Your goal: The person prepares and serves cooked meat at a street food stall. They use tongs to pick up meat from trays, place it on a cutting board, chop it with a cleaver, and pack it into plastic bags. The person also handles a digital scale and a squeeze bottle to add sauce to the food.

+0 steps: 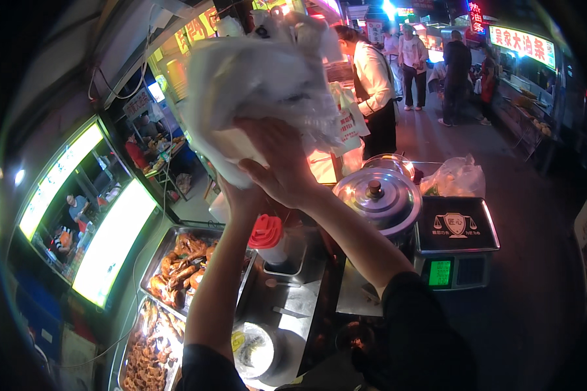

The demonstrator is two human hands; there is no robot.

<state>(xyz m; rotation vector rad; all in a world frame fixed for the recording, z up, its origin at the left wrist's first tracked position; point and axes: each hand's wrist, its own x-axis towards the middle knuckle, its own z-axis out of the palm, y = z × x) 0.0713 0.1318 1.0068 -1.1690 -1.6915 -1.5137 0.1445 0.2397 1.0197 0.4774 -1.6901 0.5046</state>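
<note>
Blurred white plastic bags (254, 73) fill the upper middle of the view, in front of my raised arms. My right hand (281, 159) lies against their lower front, thumb apart from the fingers. Whether it grips the plastic is not clear. My left hand (239, 193) reaches up beneath the bags, its fingers hidden behind them and behind the right hand. Below the hands stands a translucent container with a red lid (265, 232). To the left of my left forearm, a metal tray (149, 278) holds browned, glazed poultry pieces.
A lidded steel pot (377, 195) stands to the right, beside a digital scale (457, 225) and a tied plastic bag (455, 176). Nearer me are a white-rimmed round tub (254, 349) and a tray of chopped meat (149, 361). A person in an apron (376, 88) stands beyond.
</note>
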